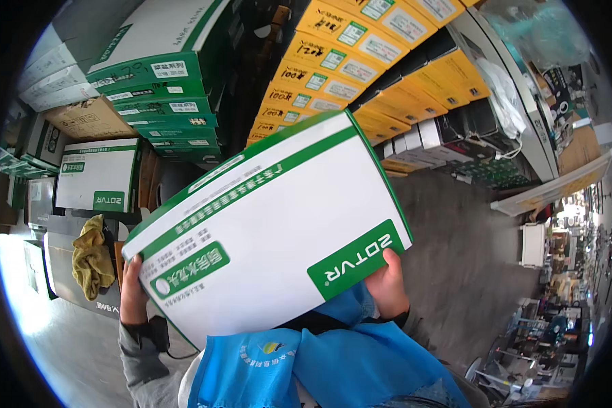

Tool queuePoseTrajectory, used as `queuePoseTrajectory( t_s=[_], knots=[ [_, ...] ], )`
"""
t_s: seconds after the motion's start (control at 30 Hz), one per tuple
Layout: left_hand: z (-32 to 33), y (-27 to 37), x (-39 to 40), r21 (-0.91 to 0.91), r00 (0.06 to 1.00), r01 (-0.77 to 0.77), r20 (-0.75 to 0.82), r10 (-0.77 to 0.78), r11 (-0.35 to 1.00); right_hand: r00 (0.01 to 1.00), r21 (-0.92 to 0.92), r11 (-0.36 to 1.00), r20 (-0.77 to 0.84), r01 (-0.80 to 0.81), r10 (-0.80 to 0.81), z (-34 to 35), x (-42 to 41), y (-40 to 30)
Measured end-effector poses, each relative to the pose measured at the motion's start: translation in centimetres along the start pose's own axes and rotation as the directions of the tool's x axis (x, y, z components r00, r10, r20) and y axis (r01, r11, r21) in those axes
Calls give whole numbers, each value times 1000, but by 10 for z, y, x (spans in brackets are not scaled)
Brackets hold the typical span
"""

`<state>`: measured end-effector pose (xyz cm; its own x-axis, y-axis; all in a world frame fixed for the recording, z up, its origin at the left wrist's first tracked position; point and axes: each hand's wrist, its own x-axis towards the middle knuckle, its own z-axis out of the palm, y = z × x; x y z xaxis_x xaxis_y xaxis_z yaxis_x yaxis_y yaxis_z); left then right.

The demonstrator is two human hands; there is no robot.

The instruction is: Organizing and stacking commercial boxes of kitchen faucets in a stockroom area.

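A large white and green cardboard box (285, 219) is held up in front of my body, its printed broad face towards the camera and its print upside down. My left hand (134, 290) grips the box at its left end, the thumb on the edge. My right hand (387, 285) holds the lower right part, its thumb lying over the green printed corner and its fingers hidden beneath. The box is tilted, its right end higher in the view. Below it shows the blue apron (255, 367) that I wear.
Green boxes (183, 107) are stacked at the upper left, yellow boxes (306, 66) at the top. A similar white and green box (97, 173) and a yellow-green cloth (93, 260) on a grey carton (61, 245) are at left. Shelves with goods (551, 316) stand at right.
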<state>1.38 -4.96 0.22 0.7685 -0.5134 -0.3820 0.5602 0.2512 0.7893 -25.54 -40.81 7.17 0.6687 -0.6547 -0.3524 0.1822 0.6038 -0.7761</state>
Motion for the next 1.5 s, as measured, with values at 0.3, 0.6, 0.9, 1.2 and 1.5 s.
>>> queuePoseTrajectory(
  t_s=[0.3, 0.6, 0.9, 1.2, 1.5],
  knots=[
    [20, 73, -110, -67, 884, -290, -402, 240, 955, 789, -52, 996, 614, 71, -24, 166, 67, -51],
    [60, 117, -67, 568, 460, -583, -358, 813, 580, 663, 1, 994, 745, -111, 73, 337, 221, -59],
    [76, 119, 26, -315, 824, -506, -453, 341, 803, 562, -328, 676, 812, 661, -156, 317, 241, -9],
    [86, 160, 68, -168, 873, -488, -105, 477, 856, 343, -273, 345, 925, 898, -161, 273, 125, 7],
    [21, 179, 77, 467, 686, -535, -246, 685, 704, 276, -247, 151, 936, 957, -217, 277, 127, 10]
  ],
)
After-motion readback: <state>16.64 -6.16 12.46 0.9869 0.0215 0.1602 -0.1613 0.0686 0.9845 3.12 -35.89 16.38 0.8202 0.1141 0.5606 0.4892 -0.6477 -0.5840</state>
